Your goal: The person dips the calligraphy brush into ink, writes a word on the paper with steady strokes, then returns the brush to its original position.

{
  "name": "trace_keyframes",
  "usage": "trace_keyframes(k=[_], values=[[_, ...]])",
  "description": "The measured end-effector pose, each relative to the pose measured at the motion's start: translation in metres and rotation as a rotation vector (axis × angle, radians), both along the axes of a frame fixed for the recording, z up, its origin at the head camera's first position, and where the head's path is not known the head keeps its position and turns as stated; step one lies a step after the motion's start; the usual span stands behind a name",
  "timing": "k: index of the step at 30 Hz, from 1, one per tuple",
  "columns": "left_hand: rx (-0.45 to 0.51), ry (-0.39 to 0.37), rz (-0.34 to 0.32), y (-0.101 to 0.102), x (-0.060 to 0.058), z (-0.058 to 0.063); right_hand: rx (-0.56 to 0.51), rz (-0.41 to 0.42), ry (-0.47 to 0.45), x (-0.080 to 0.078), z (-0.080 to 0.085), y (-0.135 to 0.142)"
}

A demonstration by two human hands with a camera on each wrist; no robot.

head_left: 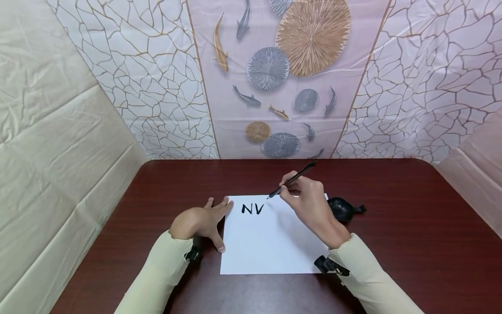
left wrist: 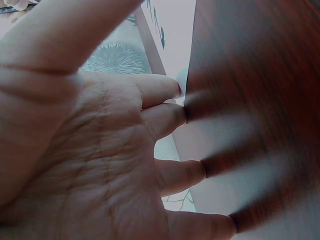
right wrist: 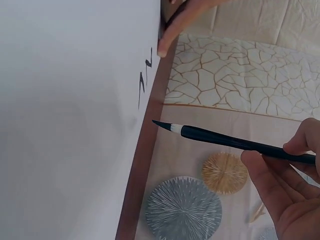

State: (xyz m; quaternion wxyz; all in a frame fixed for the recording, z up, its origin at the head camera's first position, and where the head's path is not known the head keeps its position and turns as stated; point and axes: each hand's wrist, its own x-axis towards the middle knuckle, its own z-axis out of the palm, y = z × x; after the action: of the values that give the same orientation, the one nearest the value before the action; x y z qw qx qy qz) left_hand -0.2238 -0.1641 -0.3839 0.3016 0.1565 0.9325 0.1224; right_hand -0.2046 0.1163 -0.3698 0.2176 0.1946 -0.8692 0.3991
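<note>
Currently, the right hand pinches a black brush between thumb and fingers, slanting it so its dark, pointed tip, with a white band behind it, hangs near the top edge of a white sheet of paper, just right of the black letters "NV". In the right wrist view the tip shows apart from the sheet. The left hand has its fingers spread, two fingertips and the thumb at the paper's left edge. A rounded black object sits by the right edge on the dark reddish worktop, before a patterned cloth.
</note>
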Motion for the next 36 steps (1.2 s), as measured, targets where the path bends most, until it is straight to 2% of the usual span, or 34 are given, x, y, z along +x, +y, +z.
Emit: trace_keyframes(k=[22,36], values=[[-0.006,0.005,-0.004,-0.0001,-0.0003,-0.0010,-0.050,-0.012,-0.008,-0.0012,0.0033,0.0050],[0.015,-0.002,-0.004,-0.0006,0.0007,0.0002,-0.023,-0.033,-0.011,-0.0013,0.0028,0.0042]])
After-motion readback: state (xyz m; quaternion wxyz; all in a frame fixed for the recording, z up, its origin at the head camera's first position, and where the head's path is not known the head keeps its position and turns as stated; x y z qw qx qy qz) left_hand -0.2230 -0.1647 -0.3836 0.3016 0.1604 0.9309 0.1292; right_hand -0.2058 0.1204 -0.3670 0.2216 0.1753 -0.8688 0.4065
